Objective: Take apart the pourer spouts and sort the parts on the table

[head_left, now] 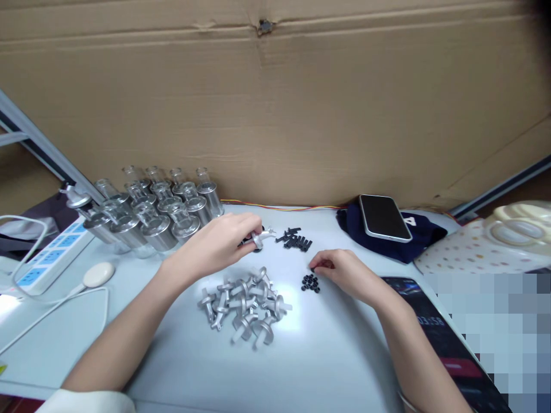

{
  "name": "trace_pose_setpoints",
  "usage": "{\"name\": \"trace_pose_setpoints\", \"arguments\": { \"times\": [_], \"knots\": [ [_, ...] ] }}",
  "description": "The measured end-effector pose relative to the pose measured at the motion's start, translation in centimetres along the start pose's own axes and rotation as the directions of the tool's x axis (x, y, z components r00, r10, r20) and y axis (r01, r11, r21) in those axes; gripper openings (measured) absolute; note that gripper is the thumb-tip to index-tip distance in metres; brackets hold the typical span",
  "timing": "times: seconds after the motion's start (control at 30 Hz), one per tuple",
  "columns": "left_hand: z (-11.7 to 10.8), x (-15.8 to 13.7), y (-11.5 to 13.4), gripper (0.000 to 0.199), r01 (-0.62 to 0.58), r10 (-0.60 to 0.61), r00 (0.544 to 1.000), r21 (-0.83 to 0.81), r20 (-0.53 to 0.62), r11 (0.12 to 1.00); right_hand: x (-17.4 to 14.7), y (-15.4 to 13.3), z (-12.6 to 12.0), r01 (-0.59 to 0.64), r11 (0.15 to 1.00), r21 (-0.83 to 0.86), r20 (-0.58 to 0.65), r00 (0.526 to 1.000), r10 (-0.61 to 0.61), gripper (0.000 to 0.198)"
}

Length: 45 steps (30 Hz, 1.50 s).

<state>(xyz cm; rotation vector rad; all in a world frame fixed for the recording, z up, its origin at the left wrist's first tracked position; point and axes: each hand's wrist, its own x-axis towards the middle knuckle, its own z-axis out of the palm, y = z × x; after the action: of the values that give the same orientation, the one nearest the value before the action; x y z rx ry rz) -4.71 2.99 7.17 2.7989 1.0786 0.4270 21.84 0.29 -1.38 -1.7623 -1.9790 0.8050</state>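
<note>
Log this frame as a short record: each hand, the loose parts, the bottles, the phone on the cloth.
Left hand: holds a silver fitting
Right hand: appears to pinch a small black piece
Loose parts: piled silver fittings, black rings, black tubes
Bottles: grouped, back left
Phone: face up on dark blue cloth

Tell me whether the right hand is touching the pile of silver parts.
No, the right hand is at the small black rings, apart from the silver parts.

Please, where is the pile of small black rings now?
In the head view, the pile of small black rings lies on the table just right of centre, between the silver parts and the right hand.
</note>
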Motion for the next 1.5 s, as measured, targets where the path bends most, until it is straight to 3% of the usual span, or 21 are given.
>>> {"name": "trace_pose_setpoints", "arguments": {
  "times": [0.23, 0.37, 0.53, 0.8, 1.0, 1.1, 1.27, 1.4, 1.5],
  "knots": [
    [0.1, -0.2, -0.3, 0.009, 0.040, -0.039, 0.998, -0.023, 0.054, 0.999, 0.0, 0.3, 0.0, 0.080, 0.995, 0.061, 0.003, 0.997, -0.080, 0.018],
    [0.7, -0.2, -0.4, 0.010, 0.077, -0.067, 0.987, -0.062, 0.145, 0.995, 0.1, 0.5, 0.1, 0.050, 0.998, 0.045, 0.019, 0.999, -0.051, 0.024],
    [2.2, 0.2, -0.7, 0.015, 0.093, -0.047, 0.943, -0.124, 0.329, 0.988, 0.1, 0.6, 0.2, 0.051, 0.998, 0.040, 0.026, 0.998, -0.052, 0.029],
    [1.8, -0.1, -2.3, 0.020, 0.149, -0.063, 0.906, -0.175, 0.419, 0.973, 0.1, -0.7, 0.4, 0.163, 0.986, -0.030, -0.127, 0.978, -0.166, 0.031],
    [1.4, -0.3, -3.8, 0.022, 0.218, -0.119, 0.842, -0.129, 0.526, 0.967, -0.1, -2.3, 0.6, 0.219, 0.976, 0.001, -0.123, 0.968, -0.218, 0.034],
    [1.5, -0.2, -3.8, 0.027, 0.276, -0.148, 0.791, -0.130, 0.594, 0.952, -0.4, -3.0, 1.0, 0.219, 0.974, 0.060, -0.050, 0.975, -0.216, 0.034],
    [1.5, -0.1, -3.1, 0.039, 0.335, -0.201, 0.695, -0.064, 0.691, 0.940, -1.2, -4.5, 2.1, 0.137, 0.955, 0.262, 0.238, 0.950, -0.201, 0.039],
    [1.2, -0.2, -2.7, 0.053, 0.289, -0.173, 0.674, -0.041, 0.719, 0.956, -1.6, -4.8, 2.9, 0.056, 0.951, 0.305, 0.404, 0.896, -0.183, 0.057],
    [1.2, -0.3, -2.6, 0.056, 0.270, -0.141, 0.692, -0.072, 0.708, 0.960, -1.7, -4.9, 3.2, 0.070, 0.946, 0.316, 0.429, 0.879, -0.208, 0.052]
  ]
}}
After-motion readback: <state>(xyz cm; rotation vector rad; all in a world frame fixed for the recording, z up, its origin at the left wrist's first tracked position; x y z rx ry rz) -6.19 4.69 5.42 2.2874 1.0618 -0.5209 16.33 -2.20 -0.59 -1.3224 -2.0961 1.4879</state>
